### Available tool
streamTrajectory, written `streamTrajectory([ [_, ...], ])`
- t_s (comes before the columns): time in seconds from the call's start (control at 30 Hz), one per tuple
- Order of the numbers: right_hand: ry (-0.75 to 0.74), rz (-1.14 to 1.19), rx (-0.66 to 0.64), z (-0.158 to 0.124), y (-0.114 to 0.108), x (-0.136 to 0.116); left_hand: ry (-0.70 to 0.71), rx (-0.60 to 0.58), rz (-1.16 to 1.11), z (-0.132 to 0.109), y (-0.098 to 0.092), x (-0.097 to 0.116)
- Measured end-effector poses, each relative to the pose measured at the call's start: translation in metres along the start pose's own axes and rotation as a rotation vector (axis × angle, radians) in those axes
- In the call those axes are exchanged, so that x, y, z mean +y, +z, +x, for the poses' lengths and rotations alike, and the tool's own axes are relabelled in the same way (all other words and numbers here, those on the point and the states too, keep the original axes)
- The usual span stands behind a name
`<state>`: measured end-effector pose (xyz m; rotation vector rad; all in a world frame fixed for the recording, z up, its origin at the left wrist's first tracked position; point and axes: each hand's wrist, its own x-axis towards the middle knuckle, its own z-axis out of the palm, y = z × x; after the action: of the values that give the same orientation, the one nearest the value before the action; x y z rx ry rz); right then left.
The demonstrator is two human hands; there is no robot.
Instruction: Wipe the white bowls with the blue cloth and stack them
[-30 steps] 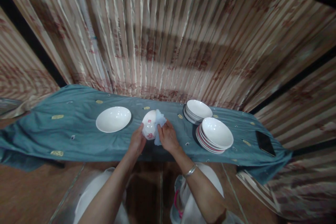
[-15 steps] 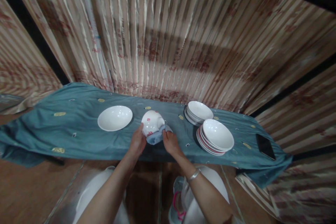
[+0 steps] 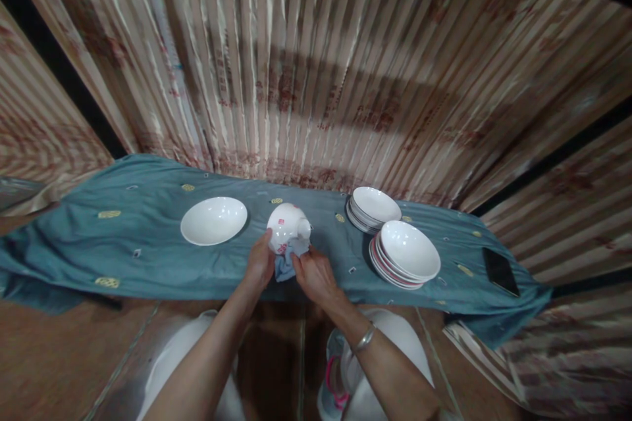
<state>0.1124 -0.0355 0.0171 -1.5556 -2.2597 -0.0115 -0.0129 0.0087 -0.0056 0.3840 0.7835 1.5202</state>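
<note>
A white bowl (image 3: 286,222) with small red marks is held up over the near side of the table, tipped so that its outside and foot ring show. My left hand (image 3: 260,258) grips its left rim, fingers mostly hidden behind it. A light blue cloth (image 3: 285,266) is bunched in my right hand (image 3: 315,271), which presses it against the lower right of the bowl near the foot. The inside of the bowl is turned out of sight.
A wide white bowl (image 3: 214,221) sits to the left on the teal tablecloth (image 3: 153,263). At the right stand two stacks of dishes, a rear stack (image 3: 376,206) and a front stack (image 3: 409,251). Farther right lies a black phone (image 3: 500,271). Patterned curtains (image 3: 306,79) hang behind.
My right hand has slid the cloth left and slightly down across the bowl, leaving more of the foot ring showing. My left hand keeps its hold on the rim.
</note>
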Motion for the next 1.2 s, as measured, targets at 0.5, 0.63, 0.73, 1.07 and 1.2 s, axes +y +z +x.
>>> streamTrajectory([
  [0.5,0.101,0.166,0.134,0.011,-0.012,0.018,-0.06,-0.044,-0.014,0.002,-0.003,0.002],
  [0.63,0.167,0.191,0.243,0.02,-0.015,0.037,-0.071,-0.017,-0.105,0.009,-0.005,0.0],
  [0.73,0.187,0.162,0.216,0.024,-0.011,0.041,-0.069,-0.002,-0.115,0.012,-0.007,-0.003],
  [1.07,0.066,0.268,0.121,0.022,-0.001,0.015,-0.038,-0.087,-0.08,0.004,-0.009,-0.001],
  [1.2,0.027,0.317,0.081,0.019,-0.006,0.017,-0.071,-0.039,-0.093,0.008,-0.011,0.0],
])
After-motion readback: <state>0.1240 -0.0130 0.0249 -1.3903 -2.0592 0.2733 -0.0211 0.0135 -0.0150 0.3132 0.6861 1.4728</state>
